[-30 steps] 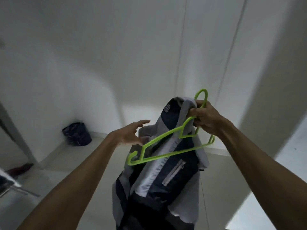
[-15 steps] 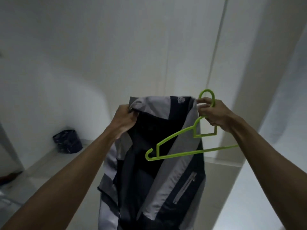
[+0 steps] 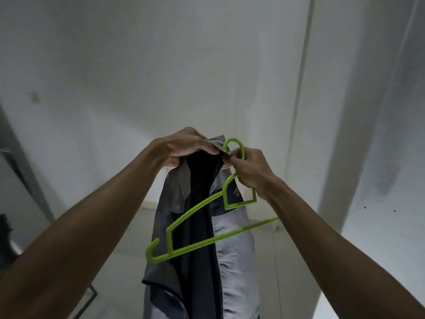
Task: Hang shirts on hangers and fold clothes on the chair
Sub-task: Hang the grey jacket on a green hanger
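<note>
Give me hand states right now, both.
Left hand: closed, gripping the shirt at its top edge.
Right hand: closed, holding the green hanger and pinching the shirt.

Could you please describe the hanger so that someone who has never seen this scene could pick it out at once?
Start from the two bare arms reaching up in front of the white wall. Between them hangs a grey and dark garment, gripped at the top by the left hand. Across its front, tilted and held by the right hand, is the hanger: thin plastic, the only bright green thing.
</note>
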Demonstrator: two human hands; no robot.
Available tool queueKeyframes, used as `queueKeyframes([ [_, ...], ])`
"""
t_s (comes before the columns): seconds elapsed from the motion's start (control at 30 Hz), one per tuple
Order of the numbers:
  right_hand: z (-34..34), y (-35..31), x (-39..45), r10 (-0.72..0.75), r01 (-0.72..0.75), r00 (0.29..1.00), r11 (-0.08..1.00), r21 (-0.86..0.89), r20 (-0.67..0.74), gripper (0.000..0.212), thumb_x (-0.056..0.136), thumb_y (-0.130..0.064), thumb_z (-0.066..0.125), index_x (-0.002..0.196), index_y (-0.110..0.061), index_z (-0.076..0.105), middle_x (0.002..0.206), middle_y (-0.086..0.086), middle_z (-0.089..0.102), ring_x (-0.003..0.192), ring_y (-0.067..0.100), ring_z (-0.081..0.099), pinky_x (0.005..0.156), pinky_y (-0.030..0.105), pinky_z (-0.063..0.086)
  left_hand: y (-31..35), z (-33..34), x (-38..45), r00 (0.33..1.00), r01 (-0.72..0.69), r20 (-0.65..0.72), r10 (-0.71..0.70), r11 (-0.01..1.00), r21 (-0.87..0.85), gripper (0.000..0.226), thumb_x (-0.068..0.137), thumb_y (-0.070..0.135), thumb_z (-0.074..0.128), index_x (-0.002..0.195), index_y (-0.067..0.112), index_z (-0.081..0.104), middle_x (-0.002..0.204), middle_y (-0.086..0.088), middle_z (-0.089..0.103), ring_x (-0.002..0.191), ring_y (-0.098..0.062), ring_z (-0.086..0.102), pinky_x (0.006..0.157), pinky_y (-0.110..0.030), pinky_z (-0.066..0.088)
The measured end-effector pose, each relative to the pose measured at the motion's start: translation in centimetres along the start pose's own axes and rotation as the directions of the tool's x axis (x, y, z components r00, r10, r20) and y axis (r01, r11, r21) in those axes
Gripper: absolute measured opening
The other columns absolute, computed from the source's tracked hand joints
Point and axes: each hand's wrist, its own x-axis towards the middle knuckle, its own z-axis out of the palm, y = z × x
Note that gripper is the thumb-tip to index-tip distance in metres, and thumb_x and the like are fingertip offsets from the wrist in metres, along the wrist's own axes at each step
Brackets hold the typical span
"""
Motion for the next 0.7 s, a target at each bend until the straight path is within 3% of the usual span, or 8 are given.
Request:
queueKeyframes([
  [0.13,-0.3,-2.9,1.3,-0.028,0.030,0.999,0.995,0.097,-0.020,0.019,0.098,-0.020,0.060,0.092,-0.002,0.062,0.077,0.018,0.054,0.040,0.012,0.028,0.038,0.021,0.019,-2.7,-1.6,-1.1,0.995,-0.097,-0.007,0.101,0.969,0.227,0.048,0.071,0.008,0.086,0.115,0.011,0.067,0.105,-0.012,0.073,0.096,-0.030,0.070,0.088,-0.045,0.058],
  [0.23,1.1,-4.8,2.2,-0.079,0.079,0.997,0.997,0.007,0.003,0.019,0.098,-0.022,0.057,0.085,-0.008,0.057,0.064,0.008,0.040,0.041,0.012,0.028,0.041,0.024,0.019,-6.1,-1.6,-1.3,0.967,-0.170,-0.110,0.228,0.907,0.386,0.053,0.065,0.031,0.089,0.108,0.020,0.059,0.099,-0.001,0.068,0.091,-0.023,0.068,0.080,-0.041,0.059],
  [0.33,2.3,-6.2,3.0,-0.071,0.069,0.995,0.997,-0.027,-0.066,0.029,0.098,-0.020,0.053,0.070,-0.014,0.047,0.054,0.002,0.033,0.039,0.013,0.028,0.041,0.023,0.019,-11.1,-0.8,-1.5,0.941,-0.182,-0.200,0.274,0.905,0.385,0.061,0.057,0.055,0.090,0.097,0.026,0.054,0.082,0.008,0.063,0.070,-0.014,0.065,0.062,-0.028,0.054],
  [0.4,2.6,-6.9,3.5,-0.044,0.043,0.991,0.999,-0.011,-0.128,0.029,0.097,-0.020,0.052,0.069,-0.016,0.047,0.054,0.003,0.035,0.041,0.014,0.030,0.042,0.024,0.019,-14.9,0.2,-1.7,0.960,-0.158,-0.169,0.225,0.928,0.336,0.053,0.064,0.053,0.088,0.096,0.024,0.056,0.076,0.010,0.060,0.066,-0.011,0.061,0.054,-0.017,0.046],
  [0.47,2.5,-7.4,3.8,-0.027,0.027,0.987,1.000,-0.004,-0.161,0.027,0.097,-0.021,0.054,0.071,-0.015,0.049,0.056,0.005,0.037,0.042,0.015,0.031,0.041,0.023,0.020,-17.7,1.2,-1.5,0.991,-0.085,-0.080,0.111,0.957,0.279,0.045,0.069,0.051,0.084,0.099,0.023,0.065,0.084,0.007,0.067,0.079,-0.014,0.066,0.062,-0.021,0.052],
  [0.53,2.5,-7.7,3.9,-0.020,0.022,0.986,1.000,0.010,-0.166,0.028,0.097,-0.021,0.055,0.070,-0.015,0.049,0.055,0.004,0.038,0.041,0.014,0.030,0.041,0.023,0.021,-18.9,2.0,-0.5,0.995,-0.069,-0.052,0.085,0.966,0.249,0.045,0.066,0.056,0.078,0.099,0.027,0.068,0.092,0.007,0.072,0.088,-0.015,0.069,0.078,-0.036,0.058],
  [0.63,2.7,-8.6,3.6,-0.025,0.028,0.985,1.000,0.013,-0.170,0.029,0.098,-0.023,0.055,0.071,-0.016,0.049,0.053,0.002,0.037,0.040,0.013,0.029,0.041,0.024,0.020,-18.6,2.4,1.0,0.976,-0.074,-0.181,0.123,0.964,0.256,0.010,0.079,0.029,0.067,0.089,0.028,0.066,0.096,-0.001,0.071,0.096,-0.025,0.068,0.082,-0.039,0.056],
  [0.7,1.9,-9.1,3.3,-0.042,0.037,0.977,0.999,-0.028,-0.210,0.030,0.098,-0.025,0.056,0.070,-0.016,0.049,0.053,0.002,0.037,0.040,0.013,0.030,0.041,0.024,0.021,-18.1,2.0,1.3,0.950,-0.066,-0.286,0.129,0.973,0.220,0.024,0.076,0.026,0.050,0.094,0.022,0.065,0.101,-0.010,0.071,0.097,-0.033,0.065,0.080,-0.040,0.055],
])
